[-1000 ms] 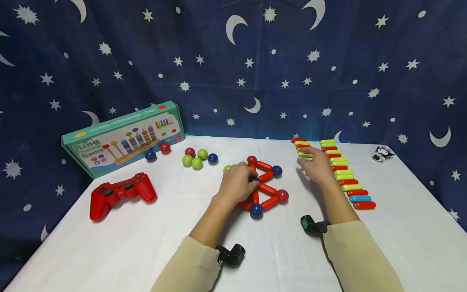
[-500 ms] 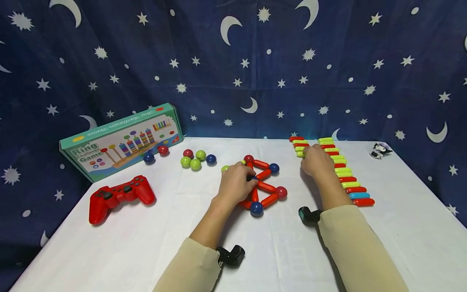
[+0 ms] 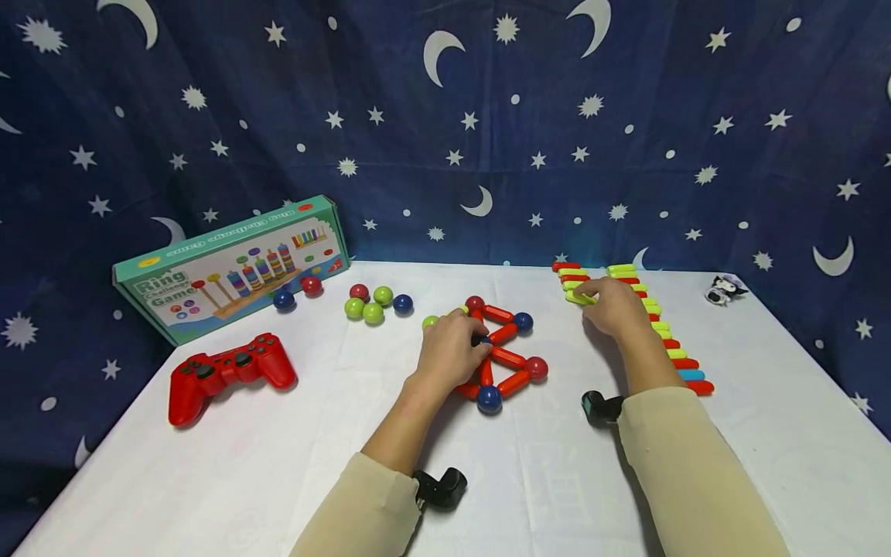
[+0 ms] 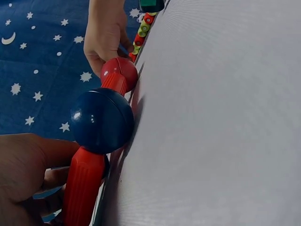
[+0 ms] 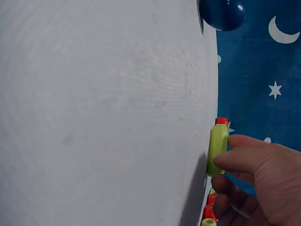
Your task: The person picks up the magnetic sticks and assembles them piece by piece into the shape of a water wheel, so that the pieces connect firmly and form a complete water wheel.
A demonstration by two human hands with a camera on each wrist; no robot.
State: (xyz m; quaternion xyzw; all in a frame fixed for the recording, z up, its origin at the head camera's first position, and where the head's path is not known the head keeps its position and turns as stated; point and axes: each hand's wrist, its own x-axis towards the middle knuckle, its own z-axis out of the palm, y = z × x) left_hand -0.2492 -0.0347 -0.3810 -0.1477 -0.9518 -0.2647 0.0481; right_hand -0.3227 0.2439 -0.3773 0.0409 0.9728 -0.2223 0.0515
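Note:
My left hand (image 3: 451,348) pinches a blue ball (image 3: 486,340) within a frame of red sticks (image 3: 513,383) and balls, which lies on the table. In the left wrist view its fingers sit behind a red stick (image 4: 83,188) joined to a large blue ball (image 4: 102,120). Part of the frame is hidden under this hand, with a green ball (image 3: 430,321) showing beyond it. At the left row of sticks (image 3: 574,277), my right hand (image 3: 616,308) holds a yellow-green stick (image 5: 217,148) between thumb and fingers.
A longer row of red, yellow-green and blue sticks (image 3: 685,363) runs beside the right forearm. Loose balls (image 3: 373,312), a red game controller (image 3: 233,371) and a Ring Challenge Game box (image 3: 233,271) stand at left. A small black-and-white figure (image 3: 725,290) is at far right.
My right hand reached down to the left row of sticks, took hold of a yellow-green one and drew slightly right with it. My left hand has stayed on the frame.

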